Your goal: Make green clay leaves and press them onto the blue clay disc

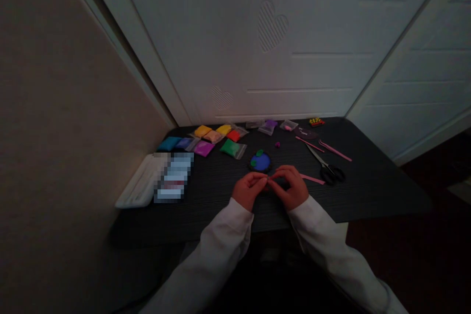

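Observation:
My left hand (248,189) and my right hand (290,187) meet over the front part of the dark table, fingertips pinched together. Whatever sits between the fingertips is too small and dark to make out. Just beyond them lies a round blue clay piece (261,161) with a dark rim and two green pieces on it, like a small pond with leaves. A small magenta clay lump (277,144) rests farther back. To the right of my right hand, a pink strip-like tool (312,178) lies partly behind the fingers.
Black-handled scissors (327,169), pink tweezers (335,150) and a thin pink stick (309,143) lie at the right. Several clay bags, among them a green one (230,147), spread across the back left. A white tray (138,186) stands at the left edge; a door (235,34) rises behind.

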Action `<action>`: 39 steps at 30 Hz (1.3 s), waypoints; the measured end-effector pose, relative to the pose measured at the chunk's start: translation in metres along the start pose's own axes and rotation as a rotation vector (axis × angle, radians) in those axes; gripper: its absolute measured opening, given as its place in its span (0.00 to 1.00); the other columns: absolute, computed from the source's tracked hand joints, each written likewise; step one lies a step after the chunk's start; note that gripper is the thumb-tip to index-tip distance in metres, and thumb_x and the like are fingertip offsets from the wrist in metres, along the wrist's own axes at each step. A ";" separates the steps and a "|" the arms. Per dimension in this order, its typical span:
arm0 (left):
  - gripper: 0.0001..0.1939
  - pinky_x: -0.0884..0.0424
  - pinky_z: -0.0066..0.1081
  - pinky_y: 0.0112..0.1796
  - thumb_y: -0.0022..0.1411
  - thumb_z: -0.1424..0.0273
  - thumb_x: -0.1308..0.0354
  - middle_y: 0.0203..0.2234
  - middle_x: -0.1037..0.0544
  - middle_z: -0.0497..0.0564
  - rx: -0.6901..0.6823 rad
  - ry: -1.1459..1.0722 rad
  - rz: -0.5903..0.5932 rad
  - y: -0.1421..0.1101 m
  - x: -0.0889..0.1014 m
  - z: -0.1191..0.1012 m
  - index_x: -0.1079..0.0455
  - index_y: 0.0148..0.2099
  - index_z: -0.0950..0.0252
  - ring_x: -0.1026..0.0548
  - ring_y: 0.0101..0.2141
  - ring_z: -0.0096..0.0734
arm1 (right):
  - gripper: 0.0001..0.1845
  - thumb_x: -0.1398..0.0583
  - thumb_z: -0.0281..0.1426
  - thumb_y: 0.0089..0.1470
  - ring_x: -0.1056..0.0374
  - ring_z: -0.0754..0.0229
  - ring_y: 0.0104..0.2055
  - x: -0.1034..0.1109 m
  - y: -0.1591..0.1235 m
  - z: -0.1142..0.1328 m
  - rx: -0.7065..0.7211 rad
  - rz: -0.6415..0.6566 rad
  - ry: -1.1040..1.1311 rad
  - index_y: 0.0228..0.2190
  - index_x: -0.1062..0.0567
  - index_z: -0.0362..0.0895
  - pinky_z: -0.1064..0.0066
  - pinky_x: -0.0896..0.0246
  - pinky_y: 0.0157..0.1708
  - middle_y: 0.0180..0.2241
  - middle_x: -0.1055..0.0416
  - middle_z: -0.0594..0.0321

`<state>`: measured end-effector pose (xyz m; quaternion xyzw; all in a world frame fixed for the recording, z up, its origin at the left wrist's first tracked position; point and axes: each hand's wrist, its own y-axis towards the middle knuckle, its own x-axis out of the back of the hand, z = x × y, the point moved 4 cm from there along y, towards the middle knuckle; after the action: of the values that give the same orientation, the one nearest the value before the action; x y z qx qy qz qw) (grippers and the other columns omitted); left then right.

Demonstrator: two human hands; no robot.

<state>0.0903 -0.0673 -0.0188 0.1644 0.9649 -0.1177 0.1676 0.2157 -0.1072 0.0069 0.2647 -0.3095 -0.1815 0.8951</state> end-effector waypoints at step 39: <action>0.12 0.33 0.24 0.22 0.43 0.69 0.38 0.22 0.27 0.49 0.006 -0.094 -0.059 0.009 0.009 0.008 0.29 0.32 0.69 0.30 0.20 0.21 | 0.04 0.44 0.28 0.45 0.37 0.60 0.34 0.001 -0.001 -0.010 -0.048 -0.014 0.011 0.28 0.30 0.45 0.69 0.41 0.26 0.32 0.34 0.59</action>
<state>0.0874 -0.0591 -0.0308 0.1307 0.9600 -0.1331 0.2086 0.2227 -0.1047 0.0004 0.2463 -0.2981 -0.1936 0.9017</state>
